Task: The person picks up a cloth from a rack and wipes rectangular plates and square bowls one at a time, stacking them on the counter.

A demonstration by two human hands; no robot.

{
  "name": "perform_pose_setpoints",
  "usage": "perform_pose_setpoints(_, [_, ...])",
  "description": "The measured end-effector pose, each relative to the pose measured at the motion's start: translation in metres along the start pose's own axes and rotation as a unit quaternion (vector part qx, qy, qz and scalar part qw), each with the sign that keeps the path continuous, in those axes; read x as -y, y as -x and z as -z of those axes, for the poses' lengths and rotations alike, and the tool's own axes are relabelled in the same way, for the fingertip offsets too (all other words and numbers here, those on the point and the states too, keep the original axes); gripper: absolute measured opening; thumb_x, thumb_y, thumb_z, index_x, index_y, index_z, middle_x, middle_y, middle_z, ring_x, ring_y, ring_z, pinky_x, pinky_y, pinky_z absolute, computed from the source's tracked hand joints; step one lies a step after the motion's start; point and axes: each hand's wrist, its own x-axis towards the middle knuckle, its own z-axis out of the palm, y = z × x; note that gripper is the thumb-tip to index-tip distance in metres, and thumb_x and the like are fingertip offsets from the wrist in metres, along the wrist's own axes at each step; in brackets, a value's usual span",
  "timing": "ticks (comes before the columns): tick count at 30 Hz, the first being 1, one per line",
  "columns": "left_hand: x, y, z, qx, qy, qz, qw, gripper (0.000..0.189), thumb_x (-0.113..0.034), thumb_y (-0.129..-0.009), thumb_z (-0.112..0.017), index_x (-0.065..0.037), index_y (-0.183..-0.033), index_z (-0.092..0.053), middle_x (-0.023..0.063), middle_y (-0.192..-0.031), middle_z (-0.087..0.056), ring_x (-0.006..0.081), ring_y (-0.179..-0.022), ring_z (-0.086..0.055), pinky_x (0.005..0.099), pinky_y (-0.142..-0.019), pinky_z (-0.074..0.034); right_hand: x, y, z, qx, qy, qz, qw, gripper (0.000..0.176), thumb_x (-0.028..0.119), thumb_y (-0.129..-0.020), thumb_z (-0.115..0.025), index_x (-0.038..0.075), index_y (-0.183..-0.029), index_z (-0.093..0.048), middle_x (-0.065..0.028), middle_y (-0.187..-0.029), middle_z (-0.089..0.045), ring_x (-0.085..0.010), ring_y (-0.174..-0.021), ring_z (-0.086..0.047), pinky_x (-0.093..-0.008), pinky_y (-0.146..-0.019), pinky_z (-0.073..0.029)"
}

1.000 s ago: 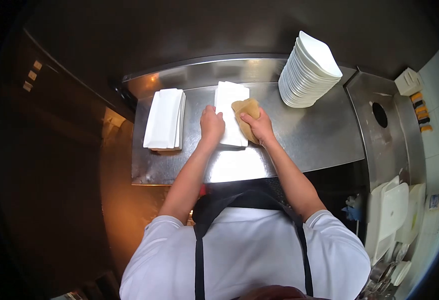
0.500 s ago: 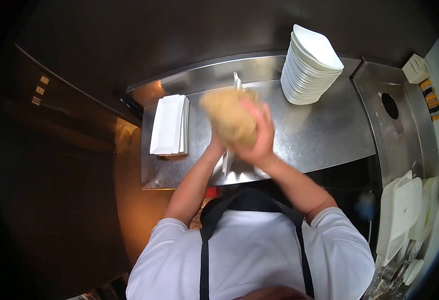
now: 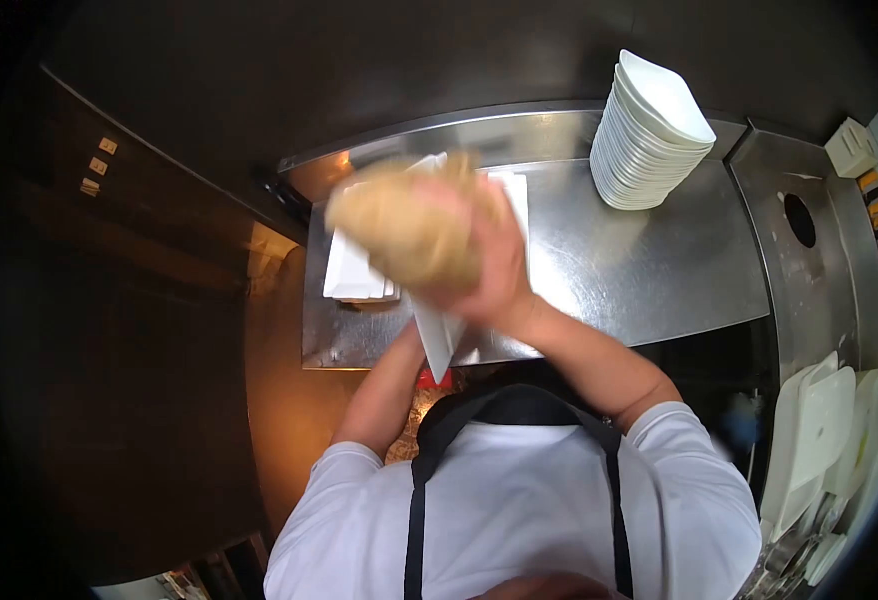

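Observation:
My right hand is closed on a beige cloth, which is bunched up and smeared by motion. Under the cloth, a white rectangular plate is held up, tilted, above the counter; only its ends and right edge show. My left wrist reaches up behind the plate from below. The cloth and plate hide the left hand's fingers, but the plate is held up on that side. Just left of the cloth lies a stack of white rectangular plates, partly covered by it.
The steel counter bears a tall, leaning stack of white dishes at the back right. Farther right is a steel surface with a round hole. White trays stand at the lower right. A dark wall rises behind.
The plate has turned from nearly edge-on to showing more of its face. The cloth and right hand have moved left across it. The whole view has shifted slightly.

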Motion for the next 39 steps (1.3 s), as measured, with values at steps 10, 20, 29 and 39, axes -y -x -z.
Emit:
perform_pose_setpoints(10, [-0.062,0.002,0.037,-0.185,-0.219,-0.125,0.950,0.047,-0.042,-0.105,-0.047,-0.007,-0.077,-0.061,-0.0004,-0.069,-0.053,0.0102,-0.063,-0.052,0.0321,-0.060,-0.044,-0.033,0.069,-0.031,0.217,-0.158,-0.386,0.883,0.037,0.033,-0.098,-0.059,0.002,-0.117,-0.065,-0.0152,-0.100,-0.072,-0.0246,-0.092,-0.069,-0.0369,-0.083,-0.053])
perform_pose_setpoints(20, [-0.197,-0.023,0.136,-0.333,-0.799,-0.054,0.498,0.064,-0.047,-0.104,-0.034,0.005,-0.101,-0.071,0.0302,-0.104,-0.068,0.0478,-0.104,-0.063,0.0526,-0.093,-0.047,-0.045,0.100,-0.004,0.154,-0.303,-0.478,0.810,0.042,0.034,-0.098,-0.063,-0.003,-0.119,-0.062,-0.0123,-0.100,-0.071,-0.0182,-0.088,-0.068,-0.0330,-0.079,-0.055])
perform_pose_setpoints(29, [-0.175,-0.012,0.099,-0.355,-0.805,0.032,0.474,0.051,-0.043,-0.104,-0.040,0.002,-0.108,-0.064,0.0312,-0.112,-0.066,0.0473,-0.111,-0.061,0.0550,-0.095,-0.046,-0.041,0.086,0.032,0.015,-0.347,-0.518,0.782,0.044,0.031,-0.099,-0.061,-0.003,-0.126,-0.057,-0.0120,-0.108,-0.067,-0.0192,-0.093,-0.067,-0.0333,-0.079,-0.055])
perform_pose_setpoints(39, [-0.163,-0.021,0.111,-0.337,-0.840,-0.001,0.426,0.035,-0.033,-0.100,-0.052,-0.002,-0.118,-0.053,0.0251,-0.113,-0.061,0.0437,-0.105,-0.062,0.0544,-0.089,-0.049,-0.061,0.084,0.056,-0.043,-0.338,-0.509,0.790,0.051,0.035,-0.100,-0.058,-0.002,-0.135,-0.050,-0.0146,-0.120,-0.063,-0.0228,-0.104,-0.065,-0.0367,-0.088,-0.054])
